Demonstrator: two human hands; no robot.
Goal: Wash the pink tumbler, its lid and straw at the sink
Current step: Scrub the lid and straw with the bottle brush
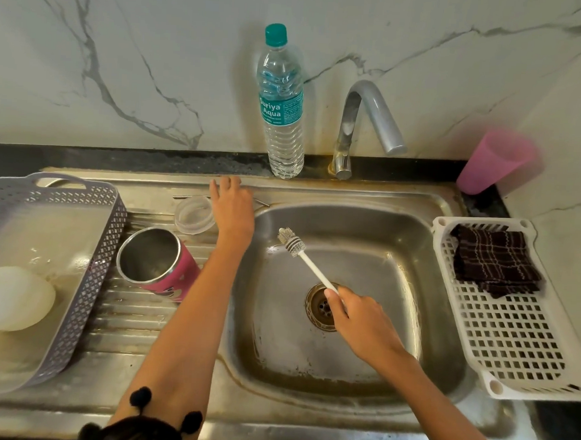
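Right hand grips brush over sink; left hand flat, fingers straight, over straw; tumbler empty (tipped sideways).

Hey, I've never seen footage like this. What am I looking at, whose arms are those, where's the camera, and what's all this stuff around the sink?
There is no machine here. These are a person's two bare arms, filmed by one wide-angle camera worn on their head, looking down at a steel sink. The right hand grips a white bottle brush over the basin. The left hand lies with fingers stretched out over a thin metal straw near the back ledge. On the ridged drainboard are the pink tumbler, its mouth open, and its clear lid just behind it. Further left is a grey basket. Right of the basin is a white rack holding a dark cloth. Behind stand a water bottle, the tap and a pink cup.
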